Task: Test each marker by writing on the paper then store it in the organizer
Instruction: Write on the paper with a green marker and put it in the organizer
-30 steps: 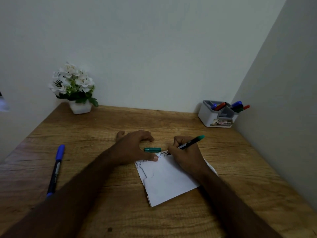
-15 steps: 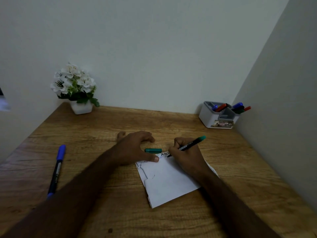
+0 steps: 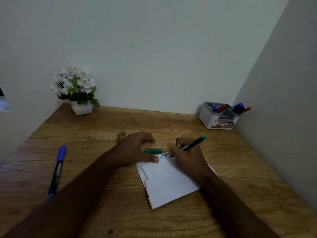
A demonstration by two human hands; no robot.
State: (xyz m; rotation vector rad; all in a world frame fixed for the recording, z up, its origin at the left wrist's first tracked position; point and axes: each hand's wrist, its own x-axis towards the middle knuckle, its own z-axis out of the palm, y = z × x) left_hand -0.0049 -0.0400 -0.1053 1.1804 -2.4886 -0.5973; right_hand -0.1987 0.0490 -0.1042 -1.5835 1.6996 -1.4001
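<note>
Head view, looking down at my desk [image 3: 171, 127]. The organizer [image 3: 208, 119] sits in the far right corner, close to both walls. It is a pale grey box with several compartments. In the back left one lean a blue and a red marker; in the back right one stand several more, blue, dark and red-tipped. I cannot tell the exact count. A small front pocket holds something flat and printed, too blurred to read.

The desk is brown wood grain, set into a corner of plain pale walls [image 3: 154, 48]. The light is dim.

My right hand [image 3: 190, 157] curls round the green marker [image 3: 192, 144], pinching it near the tip, with the tip down on the far edge of the paper [image 3: 168, 182]. Dark letters "ABC" show just left of the tip, with fainter scribbles beside them. The green end of the barrel points up and away to the right.

My left hand [image 3: 135, 148] lies spread, the thumb pressing the paper's far left corner, the fingers arched onto the wood beyond. The green cap [image 3: 153, 151] lies on the desk between thumb and fingers, just past the paper's edge.

The paper is folded white, with a ragged left edge, and my right wrist covers its right side.

A blue marker [image 3: 57, 169], capped, lies on the desk well to the left, its near end hidden by my left forearm. A white pot of white flowers [image 3: 75, 86] stands at the far left against the wall.
</note>
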